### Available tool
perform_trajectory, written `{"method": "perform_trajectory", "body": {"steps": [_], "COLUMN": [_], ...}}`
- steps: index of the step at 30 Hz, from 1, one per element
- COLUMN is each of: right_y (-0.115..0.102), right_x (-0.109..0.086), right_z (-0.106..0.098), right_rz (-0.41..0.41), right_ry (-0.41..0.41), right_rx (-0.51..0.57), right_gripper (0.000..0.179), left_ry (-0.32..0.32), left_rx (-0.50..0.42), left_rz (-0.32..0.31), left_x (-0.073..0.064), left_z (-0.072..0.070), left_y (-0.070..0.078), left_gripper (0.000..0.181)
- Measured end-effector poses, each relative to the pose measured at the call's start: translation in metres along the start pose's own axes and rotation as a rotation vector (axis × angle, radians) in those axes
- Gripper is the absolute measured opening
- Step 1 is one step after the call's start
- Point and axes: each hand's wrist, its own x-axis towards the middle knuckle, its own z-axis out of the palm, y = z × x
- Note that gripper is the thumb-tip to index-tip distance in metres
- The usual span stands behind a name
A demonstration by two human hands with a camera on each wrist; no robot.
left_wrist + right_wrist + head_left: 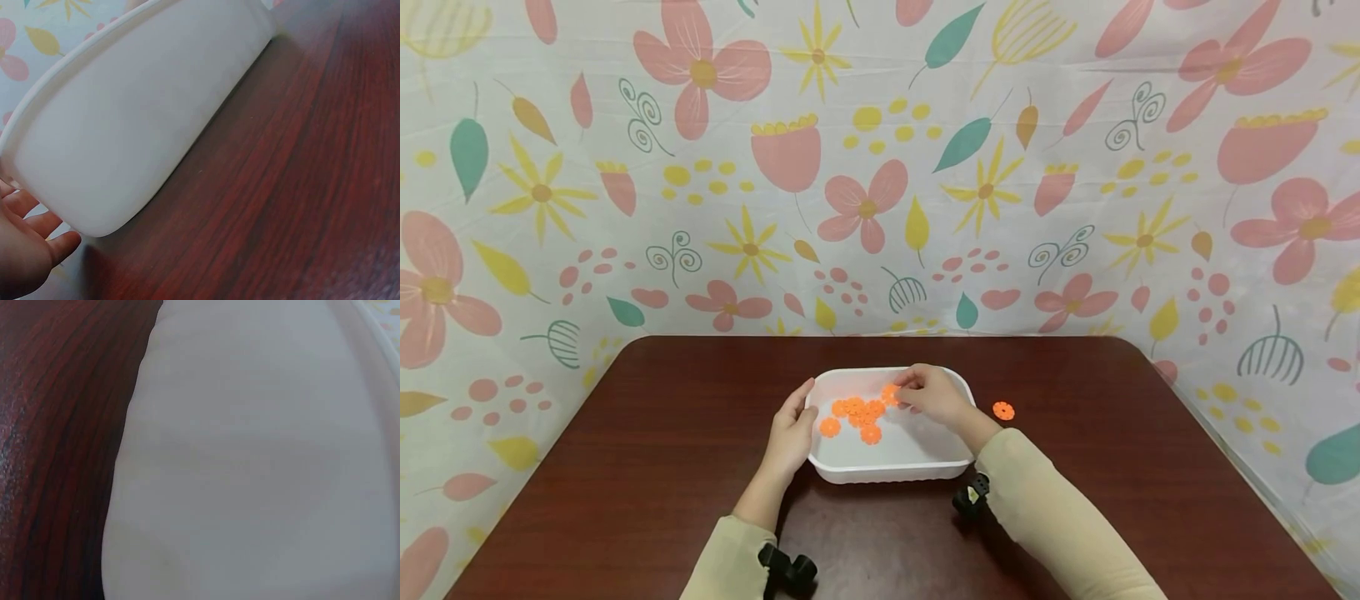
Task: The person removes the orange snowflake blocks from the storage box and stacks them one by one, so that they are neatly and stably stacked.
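Note:
A white plastic tray (891,473) with raised walls stands on the table, seen from outside in the left wrist view. Several orange notched discs (871,434) lie inside it, some overlapping. At the tray's left end, my left hand (792,433) holds the rim, thumb at the edge and fingers along the outer wall. My right hand (936,394) reaches over the right side and pinches an orange notched disc (890,394) near the far wall, fingertips partly hiding it. The right wrist view shows only the tray's outer wall (250,456) and table; the hand is hidden there.
A single orange disc (1003,410) lies on the dark reddish-brown wooden table (647,467), right of the tray. Behind the table hangs a flower-patterned cloth (865,275). Black wrist cameras (788,571) sit at both sleeves.

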Motion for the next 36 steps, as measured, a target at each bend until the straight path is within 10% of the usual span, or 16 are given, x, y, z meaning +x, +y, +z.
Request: {"method": "perform_trajectory", "body": {"steps": [36], "right_y": [0.004], "right_x": [-0.014], "right_z": [-0.040], "right_rz": [-0.086], "right_ry": [0.045], "right_rx": [0.182], "right_gripper": [0.021], "left_ry": [0.005], "left_rx": [0.008], "left_rz": [-0.016], "left_x": [-0.002], "left_z": [-0.001], "left_y": [0.001], "left_gripper": [0.047]}}
